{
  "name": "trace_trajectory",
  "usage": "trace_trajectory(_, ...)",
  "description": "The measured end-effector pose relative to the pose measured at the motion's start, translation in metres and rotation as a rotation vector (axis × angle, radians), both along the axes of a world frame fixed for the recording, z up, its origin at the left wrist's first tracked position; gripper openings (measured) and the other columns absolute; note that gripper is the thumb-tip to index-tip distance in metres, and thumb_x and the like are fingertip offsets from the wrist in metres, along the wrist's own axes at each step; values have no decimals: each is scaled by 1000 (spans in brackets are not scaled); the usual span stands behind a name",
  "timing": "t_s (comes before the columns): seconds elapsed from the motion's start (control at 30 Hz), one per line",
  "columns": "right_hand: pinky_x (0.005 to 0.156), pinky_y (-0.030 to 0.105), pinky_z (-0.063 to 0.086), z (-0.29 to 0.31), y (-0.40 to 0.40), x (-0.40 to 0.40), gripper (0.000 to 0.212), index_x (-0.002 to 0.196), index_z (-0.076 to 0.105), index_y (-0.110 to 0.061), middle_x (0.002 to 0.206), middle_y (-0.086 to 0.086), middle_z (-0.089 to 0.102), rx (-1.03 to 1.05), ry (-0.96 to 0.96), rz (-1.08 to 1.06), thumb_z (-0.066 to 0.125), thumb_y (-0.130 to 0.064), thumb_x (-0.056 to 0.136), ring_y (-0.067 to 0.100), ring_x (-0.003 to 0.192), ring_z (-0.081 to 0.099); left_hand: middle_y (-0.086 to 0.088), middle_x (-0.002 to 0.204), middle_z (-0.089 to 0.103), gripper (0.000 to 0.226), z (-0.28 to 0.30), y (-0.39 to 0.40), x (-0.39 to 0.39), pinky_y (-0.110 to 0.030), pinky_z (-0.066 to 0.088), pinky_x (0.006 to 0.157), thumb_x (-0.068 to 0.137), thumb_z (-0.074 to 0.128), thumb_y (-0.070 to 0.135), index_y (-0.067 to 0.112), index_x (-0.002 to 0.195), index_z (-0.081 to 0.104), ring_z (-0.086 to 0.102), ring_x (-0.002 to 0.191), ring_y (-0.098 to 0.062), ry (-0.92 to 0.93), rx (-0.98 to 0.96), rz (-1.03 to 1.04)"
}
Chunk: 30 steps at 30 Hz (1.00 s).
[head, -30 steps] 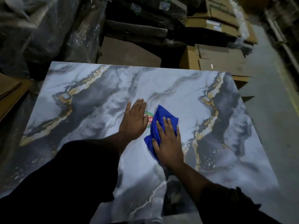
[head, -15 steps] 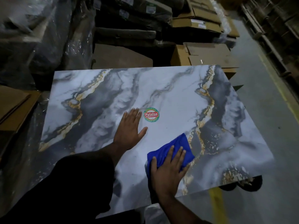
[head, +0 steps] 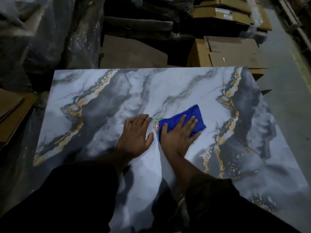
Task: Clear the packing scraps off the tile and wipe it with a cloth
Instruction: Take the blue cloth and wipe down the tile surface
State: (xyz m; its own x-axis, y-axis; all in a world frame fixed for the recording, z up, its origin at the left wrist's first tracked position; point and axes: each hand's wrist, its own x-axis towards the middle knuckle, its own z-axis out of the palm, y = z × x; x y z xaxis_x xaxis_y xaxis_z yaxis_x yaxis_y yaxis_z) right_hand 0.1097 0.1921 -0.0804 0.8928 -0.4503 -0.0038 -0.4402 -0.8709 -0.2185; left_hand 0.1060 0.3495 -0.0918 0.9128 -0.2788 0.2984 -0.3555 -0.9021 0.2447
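Now right hand (head: 178, 137) flat atop cloth (head: 193, 117); left hand (head: 136, 135) open, seemingly on tile (head: 101, 105).

right hand (head: 178, 137) | slid cloth (head: 193, 118) up from near edge | apparently half-covers sticker (head: 156, 126)

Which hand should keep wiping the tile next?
Right. The right hand already presses the blue cloth flat on the tile; the left hand rests bare beside it.
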Motion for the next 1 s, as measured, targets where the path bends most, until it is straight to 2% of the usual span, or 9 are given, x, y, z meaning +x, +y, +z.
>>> trace_trajectory(0.13, 124, 58, 2, 4, -13, 28, 80, 162, 16, -17, 170, 12, 6, -65, 38, 333, 35, -59, 97, 26, 158, -1, -5, 147, 53, 54, 4, -1, -3, -45, 37, 105, 93, 54, 36, 12, 141, 55, 48, 136, -22, -8, 32, -10)
trace_trajectory(0.27, 125, 54, 3, 13, -21, -9, 73, 162, 22, -19, 171, 8, 3, -20, 27, 568, 40, -51, 99, 21, 158, -3, -6, 148, 52, 54, 8, -2, -4, -46, 36, 107, 94, 50, 37, 12, 142, 55, 48, 137, -22, 39, 54, -3)
trace_trajectory(0.43, 124, 58, 14, 0, -10, -137, 79, 160, 25, -18, 170, 10, 11, -38, -9, 397, 41, -57, 94, 26, 158, 3, -5, 150, 49, 55, 7, 0, -4, -45, 30, 114, 94, 51, 37, 15, 144, 52, 44, 139, -21, 78, 49, 13)
trace_trajectory(0.53, 121, 60, 17, -6, 1, -168, 79, 159, 29, -15, 169, 12, 13, -75, 40, 318, 39, -59, 94, 30, 157, 5, -7, 152, 46, 56, 9, 1, -3, -48, 25, 120, 94, 50, 37, 14, 145, 50, 41, 142, -23, 99, 32, 17)
trace_trajectory(0.73, 123, 61, 12, 5, 23, -104, 80, 159, 28, -12, 168, 17, 14, -42, 46, 235, 33, -58, 94, 31, 157, 4, -8, 156, 44, 55, 8, 0, -2, -48, 20, 123, 99, 45, 34, 13, 149, 46, 36, 147, -23, 114, 45, 1)
trace_trajectory(0.83, 123, 60, 8, 7, 29, -52, 78, 161, 23, -13, 169, 17, 12, -26, 40, 208, 30, -57, 96, 30, 157, 3, -7, 155, 47, 51, 5, 0, 0, -48, 23, 122, 102, 36, 30, 12, 148, 48, 39, 146, -22, 93, 60, 9)
trace_trajectory(1.0, 124, 57, 1, 6, 28, 18, 71, 163, 9, -18, 170, 11, -2, -43, 79, 369, 30, -51, 104, 26, 157, -7, -14, 148, 53, 50, 3, 1, -2, -50, 32, 119, 102, 34, 22, 2, 144, 51, 47, 141, -28, 47, -40, 28)
